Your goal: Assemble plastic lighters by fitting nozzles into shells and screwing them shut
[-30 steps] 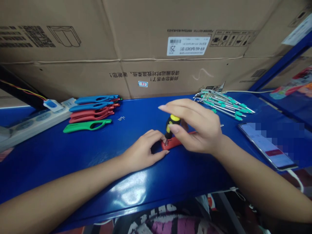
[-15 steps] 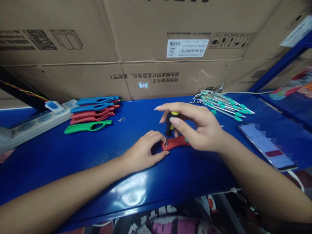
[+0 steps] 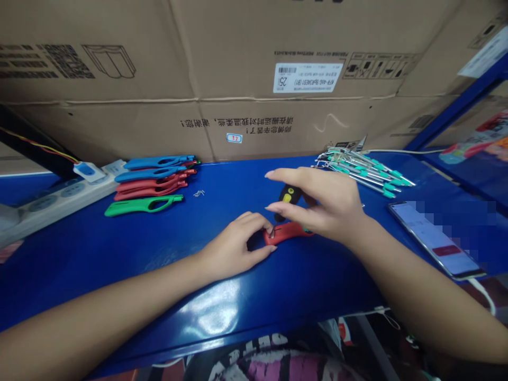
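Note:
A red lighter casing (image 3: 289, 231) lies on the blue table in front of me. My left hand (image 3: 238, 246) pinches its left end between thumb and fingers. Above the casing, my right hand (image 3: 317, 203) holds a short black and yellow screwdriver (image 3: 290, 195), which leans with its lower end toward the casing's left part. The thumb and index finger of that hand are spread around the handle, and its other fingers are partly hidden behind it. The screwdriver's tip is too small to make out beside my left fingertips.
Blue, red and green casings (image 3: 143, 205) lie stacked at the left, beside a power strip (image 3: 71, 193). Small screws (image 3: 199, 193) lie near them. Metal rods with green parts (image 3: 369, 169) are piled at the back right; a phone (image 3: 434, 238) lies at the right. Cardboard (image 3: 238, 63) stands behind.
My right thumb and index finger have spread wider apart, and the screwdriver's top has tilted to the right. My left hand has stayed on the red casing. The view has shifted slightly.

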`<state>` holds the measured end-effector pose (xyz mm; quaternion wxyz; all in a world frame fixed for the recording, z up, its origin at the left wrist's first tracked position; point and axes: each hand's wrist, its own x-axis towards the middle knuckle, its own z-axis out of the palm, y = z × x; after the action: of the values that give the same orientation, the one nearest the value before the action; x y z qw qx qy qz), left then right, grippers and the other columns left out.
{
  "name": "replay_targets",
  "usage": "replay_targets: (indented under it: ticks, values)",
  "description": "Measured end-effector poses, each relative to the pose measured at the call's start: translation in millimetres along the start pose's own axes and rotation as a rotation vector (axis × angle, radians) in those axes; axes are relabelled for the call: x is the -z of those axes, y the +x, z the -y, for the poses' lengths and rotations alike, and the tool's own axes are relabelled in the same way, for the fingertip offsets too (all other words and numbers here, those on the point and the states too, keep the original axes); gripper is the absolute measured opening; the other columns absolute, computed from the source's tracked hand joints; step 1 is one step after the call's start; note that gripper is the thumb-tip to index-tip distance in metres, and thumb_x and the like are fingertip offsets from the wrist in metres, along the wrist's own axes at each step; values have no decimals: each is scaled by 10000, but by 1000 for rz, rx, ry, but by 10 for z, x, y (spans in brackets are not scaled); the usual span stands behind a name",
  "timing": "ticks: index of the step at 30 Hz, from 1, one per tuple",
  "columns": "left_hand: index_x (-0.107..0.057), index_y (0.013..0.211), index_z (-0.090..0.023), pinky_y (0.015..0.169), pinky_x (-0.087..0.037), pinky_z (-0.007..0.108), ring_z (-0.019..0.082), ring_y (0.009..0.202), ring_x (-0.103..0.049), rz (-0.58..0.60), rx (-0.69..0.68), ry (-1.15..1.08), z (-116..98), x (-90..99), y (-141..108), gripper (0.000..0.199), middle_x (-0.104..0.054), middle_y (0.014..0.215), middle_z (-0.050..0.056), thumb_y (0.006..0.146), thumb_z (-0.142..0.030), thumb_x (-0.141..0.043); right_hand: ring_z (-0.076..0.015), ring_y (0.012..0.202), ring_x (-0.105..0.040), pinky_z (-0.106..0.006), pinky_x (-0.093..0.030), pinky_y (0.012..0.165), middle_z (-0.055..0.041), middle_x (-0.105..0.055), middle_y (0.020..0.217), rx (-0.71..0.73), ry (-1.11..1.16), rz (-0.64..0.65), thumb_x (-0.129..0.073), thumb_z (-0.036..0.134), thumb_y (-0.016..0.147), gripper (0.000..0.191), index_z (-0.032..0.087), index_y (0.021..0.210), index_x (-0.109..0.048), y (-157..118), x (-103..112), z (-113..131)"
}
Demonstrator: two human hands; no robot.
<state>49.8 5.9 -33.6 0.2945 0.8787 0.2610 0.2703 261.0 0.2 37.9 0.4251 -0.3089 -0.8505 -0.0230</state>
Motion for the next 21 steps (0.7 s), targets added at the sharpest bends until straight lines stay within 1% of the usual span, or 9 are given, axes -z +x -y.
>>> replay_targets:
  ticks: [3, 4, 6, 9, 11, 14, 16, 19, 21]
  values:
    - [-593, 982, -204, 861, -486, 345, 195, 913, -616, 5, 4, 15, 1, 1, -2, 161, -670, 977, 18, 874, -226, -711, -126, 789, -703, -299, -594, 784, -95, -695, 1286, -78, 169, 92, -389, 261, 1055, 400, 199, 1413, -557, 11, 27, 46]
    - [-595, 984, -204, 861, -486, 346, 197, 912, -616, 6, 9, 19, 2, 1, -3, 162, -669, 976, 20, 874, -228, -712, -114, 760, -695, -289, -597, 755, -93, -689, 1295, -106, 232, 119, -354, 233, 1060, 416, 205, 1432, -538, 15, 34, 58]
    - [-597, 984, -206, 863, -487, 344, 197, 919, -619, 5, 11, 21, 4, 0, -7, 158, -671, 984, 20, 875, -226, -711, -108, 706, -680, -265, -592, 697, -69, -741, 1157, -107, 246, 106, -433, 255, 1045, 368, 206, 1371, -596, 20, 42, 68]
    - [-596, 987, -210, 877, -486, 342, 198, 946, -625, 4, 7, 2, 7, -2, -9, 157, -677, 1006, 19, 876, -214, -707, -144, 737, -688, -277, -589, 724, -40, -769, 930, -31, 46, -17, -634, 330, 959, 279, 213, 1201, -709, 17, 37, 54]
    - [-599, 996, -209, 889, -484, 348, 202, 964, -621, 12, 12, -12, 6, 0, -6, 163, -678, 1015, 23, 875, -208, -706, -151, 761, -697, -295, -590, 756, -63, -772, 1022, -21, -10, -47, -591, 314, 980, 287, 206, 1222, -702, 15, 37, 48]
    - [-605, 1006, -203, 899, -480, 356, 208, 979, -612, 26, 22, -26, 0, 6, 1, 164, -675, 1017, 30, 875, -201, -704, -101, 667, -678, -277, -592, 679, -83, -709, 1261, -104, 135, 28, -406, 217, 1038, 375, 205, 1343, -624, 22, 52, 48]
    - [-606, 1003, -202, 902, -478, 358, 206, 978, -608, 29, 20, -28, -4, 9, 3, 160, -674, 1013, 29, 876, -198, -703, -92, 627, -658, -261, -583, 638, -60, -743, 1170, -119, 190, 40, -444, 229, 1030, 333, 212, 1284, -660, 28, 60, 40]
    - [-603, 997, -206, 904, -478, 361, 207, 983, -609, 30, 11, -30, -10, 13, 6, 155, -674, 1012, 27, 877, -195, -701, -138, 685, -674, -280, -578, 685, -23, -764, 864, -33, 61, -69, -628, 309, 956, 180, 222, 1063, -744, 25, 51, 10]
    - [-599, 995, -205, 906, -479, 361, 208, 987, -611, 32, 7, -33, -11, 13, 5, 152, -672, 1014, 30, 879, -195, -698, -165, 764, -694, -299, -576, 725, -42, -764, 890, 6, -23, -106, -618, 318, 960, 196, 218, 1077, -740, 15, 38, -6]
